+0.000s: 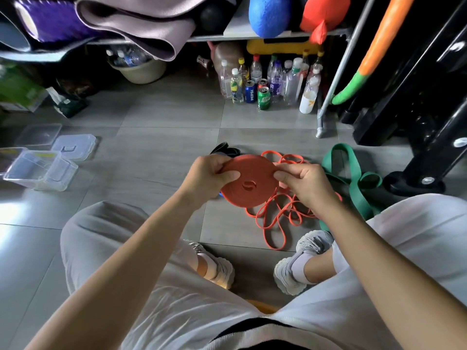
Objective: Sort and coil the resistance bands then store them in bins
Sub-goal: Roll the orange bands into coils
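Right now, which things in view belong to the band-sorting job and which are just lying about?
Job: coiled orange band, gripped by left hand and right hand; loose orange bands; green band; black band; clear bins.
Lying about: drink bottles; Pepsi can; green can; rolled mats; beige basin.

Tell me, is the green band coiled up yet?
No, the green band lies loose on the floor, right of the orange coil that the left hand and right hand hold.

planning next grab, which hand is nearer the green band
Right. The right hand pinches the orange coil beside the green band; the left hand grips the coil's far side.
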### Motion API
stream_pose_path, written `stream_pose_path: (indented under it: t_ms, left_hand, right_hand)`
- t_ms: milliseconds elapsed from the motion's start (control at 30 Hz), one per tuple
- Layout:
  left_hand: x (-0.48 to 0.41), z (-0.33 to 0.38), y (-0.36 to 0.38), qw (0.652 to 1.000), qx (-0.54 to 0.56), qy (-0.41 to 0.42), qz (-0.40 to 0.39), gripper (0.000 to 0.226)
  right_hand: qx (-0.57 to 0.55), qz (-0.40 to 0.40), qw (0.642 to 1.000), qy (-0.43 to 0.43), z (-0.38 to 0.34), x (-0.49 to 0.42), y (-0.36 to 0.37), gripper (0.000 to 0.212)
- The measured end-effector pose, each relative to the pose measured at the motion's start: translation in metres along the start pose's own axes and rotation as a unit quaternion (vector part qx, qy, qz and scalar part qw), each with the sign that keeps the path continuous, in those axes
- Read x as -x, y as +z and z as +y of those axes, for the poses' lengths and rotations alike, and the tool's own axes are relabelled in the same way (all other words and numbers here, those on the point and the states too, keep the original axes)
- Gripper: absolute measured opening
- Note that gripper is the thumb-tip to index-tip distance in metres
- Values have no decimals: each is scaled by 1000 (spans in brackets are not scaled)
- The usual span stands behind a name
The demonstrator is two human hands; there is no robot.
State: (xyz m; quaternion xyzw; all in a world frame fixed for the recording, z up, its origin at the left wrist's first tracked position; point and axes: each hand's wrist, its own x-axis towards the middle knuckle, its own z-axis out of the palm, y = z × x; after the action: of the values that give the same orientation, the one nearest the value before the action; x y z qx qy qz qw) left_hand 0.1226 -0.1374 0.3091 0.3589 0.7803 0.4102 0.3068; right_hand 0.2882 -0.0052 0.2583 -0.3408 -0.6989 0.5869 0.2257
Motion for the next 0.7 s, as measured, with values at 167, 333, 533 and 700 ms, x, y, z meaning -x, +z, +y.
stream_pose_path:
  t_ms: [167,333,533,700]
  left_hand:
    - [-10,8,-7,995,92,-23,27,19]
    - [-48,36,-34,991,121,15,57,26]
    - [-104,33,-64,988,127,4,87,18]
    - [-143,-23,-74,978,158,-88,106,17]
  right_hand:
    - [161,40,983,-78,-17,-14,7,27]
    - [218,69,966,-119,-67,-59,9,26]
    - [287,65,947,-129,-96,-122,31,43]
    - [297,10,951,-82,-67,-169,75,34]
